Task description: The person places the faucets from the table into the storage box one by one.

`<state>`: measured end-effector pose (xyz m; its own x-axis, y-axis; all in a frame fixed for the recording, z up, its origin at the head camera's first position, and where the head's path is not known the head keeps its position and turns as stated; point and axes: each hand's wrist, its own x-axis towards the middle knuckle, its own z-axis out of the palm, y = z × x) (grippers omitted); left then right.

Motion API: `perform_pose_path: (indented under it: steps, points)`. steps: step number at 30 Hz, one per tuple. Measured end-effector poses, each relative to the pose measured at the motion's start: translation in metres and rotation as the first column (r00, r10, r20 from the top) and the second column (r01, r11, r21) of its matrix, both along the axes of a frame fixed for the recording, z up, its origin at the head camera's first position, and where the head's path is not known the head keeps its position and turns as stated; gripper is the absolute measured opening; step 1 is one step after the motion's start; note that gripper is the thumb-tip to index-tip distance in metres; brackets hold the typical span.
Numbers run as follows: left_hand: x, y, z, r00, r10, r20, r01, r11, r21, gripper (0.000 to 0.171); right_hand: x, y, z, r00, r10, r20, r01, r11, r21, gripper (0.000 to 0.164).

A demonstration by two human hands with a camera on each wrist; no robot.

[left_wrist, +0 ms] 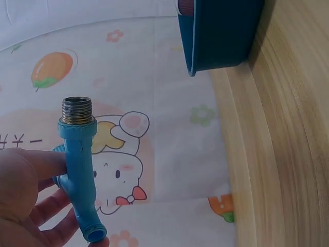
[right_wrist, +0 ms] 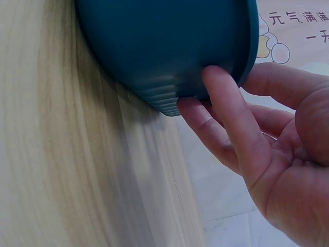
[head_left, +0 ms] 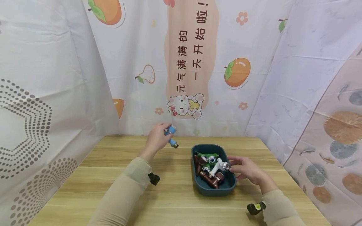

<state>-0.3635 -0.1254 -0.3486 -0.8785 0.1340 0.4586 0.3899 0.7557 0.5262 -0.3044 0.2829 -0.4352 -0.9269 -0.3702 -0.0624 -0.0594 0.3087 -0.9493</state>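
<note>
My left hand (head_left: pixel 159 138) holds a blue tap (left_wrist: pixel 80 170) over the far left part of the table, its thumb and fingers around the body. The tap has a threaded metal end (left_wrist: pixel 77 110) and a short open spout (left_wrist: pixel 95 233). At the right side of a dark teal bin (head_left: pixel 214 192) is my right hand (head_left: pixel 249 169), its fingertips (right_wrist: pixel 213 74) against the outer wall and its thumb at the rim. Inside the bin lie a white tap (head_left: pixel 216 168) with a chrome knob, green taps (head_left: pixel 216 155) and brown taps (head_left: pixel 210 181).
The bin stands on a wooden table (head_left: pixel 175 201), right of the middle. A printed curtain (head_left: pixel 135 47) hangs behind the table's far edge, with more cloth at the left (head_left: pixel 56 94) and right (head_left: pixel 297 78). Black wrist cameras (head_left: pixel 154 179) are strapped to both sleeves.
</note>
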Motion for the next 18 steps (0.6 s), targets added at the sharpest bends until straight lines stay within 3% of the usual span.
perform_pose_path:
  steps: [18]
  points:
    - [0.016,0.032,0.002,0.998,-0.064,-0.026,0.063,0.997,-0.046,0.048,-0.001,0.001,0.000,1.000,0.004,0.001,-0.004,1.000,-0.001,0.066]
